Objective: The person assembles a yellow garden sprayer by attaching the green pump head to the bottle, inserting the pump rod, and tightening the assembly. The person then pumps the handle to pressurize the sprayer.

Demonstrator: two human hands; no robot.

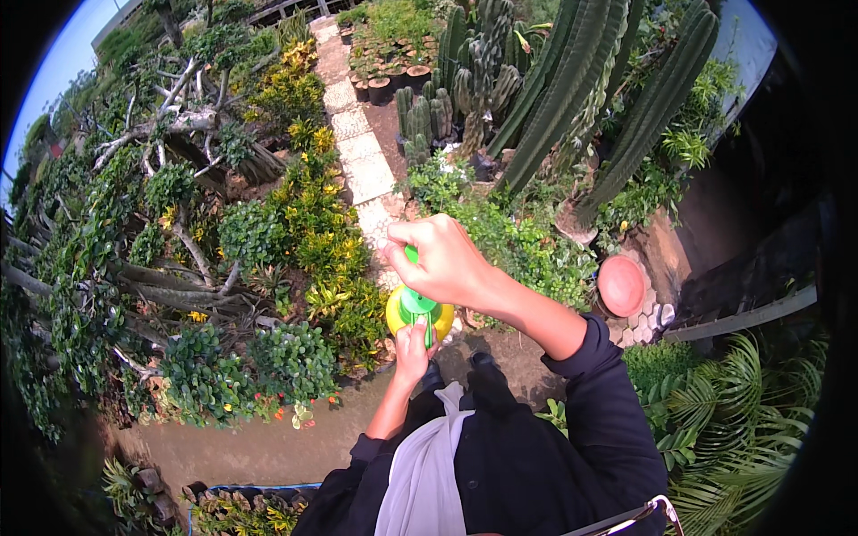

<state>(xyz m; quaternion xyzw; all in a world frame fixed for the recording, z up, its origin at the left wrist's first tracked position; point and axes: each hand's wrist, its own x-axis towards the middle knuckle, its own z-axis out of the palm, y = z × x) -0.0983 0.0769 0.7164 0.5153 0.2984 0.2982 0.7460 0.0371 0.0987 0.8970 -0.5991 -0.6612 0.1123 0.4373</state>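
Note:
A pump sprayer with a yellow body (393, 314) and a green top (415, 302) is held out in front of my waist. My left hand (412, 354) is closed around its green handle on the near side. Above it, my right hand (438, 259) is curled in a fist over the top of the sprayer. A bit of green, seemingly the pump knob (411, 254), shows beneath those fingers. The sprayer's nozzle cannot be made out, and my hands hide part of the bottle.
A pale stone path (365, 165) runs away between yellow-green shrubs (335, 259) on the left and tall cacti (572, 89) on the right. A round terracotta dish (621, 286) sits at the right, above palm fronds (724, 402). Gnarled, leafy trees (179, 259) fill the left.

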